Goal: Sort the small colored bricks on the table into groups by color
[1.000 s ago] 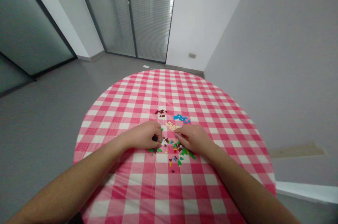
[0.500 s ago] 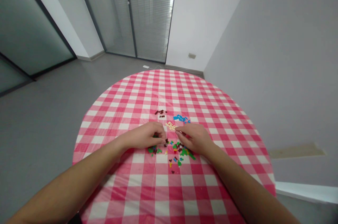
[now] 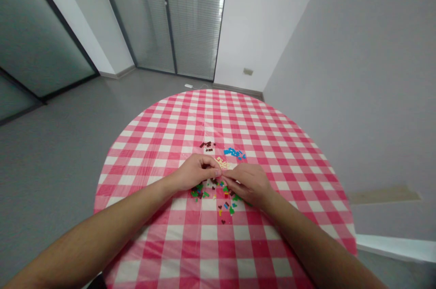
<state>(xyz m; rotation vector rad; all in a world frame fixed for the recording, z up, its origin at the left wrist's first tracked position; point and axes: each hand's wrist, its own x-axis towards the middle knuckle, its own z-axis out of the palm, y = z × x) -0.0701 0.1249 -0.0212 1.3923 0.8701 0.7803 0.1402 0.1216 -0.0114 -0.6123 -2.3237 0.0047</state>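
Though almost meeting, left hand [image 3: 196,172] and right hand [image 3: 248,184] curled above tiny plastic bricks [image 3: 225,205]; anything held hidden

Both forearms [image 3: 102,221] are bare and lightly haired.

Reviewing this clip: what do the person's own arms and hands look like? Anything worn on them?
Both are bare as far as the view reaches. No sleeves, gloves, watch, bands or cables show on the left forearm or right forearm, nor on the left hand or right hand. Fine hair shows on the forearms.
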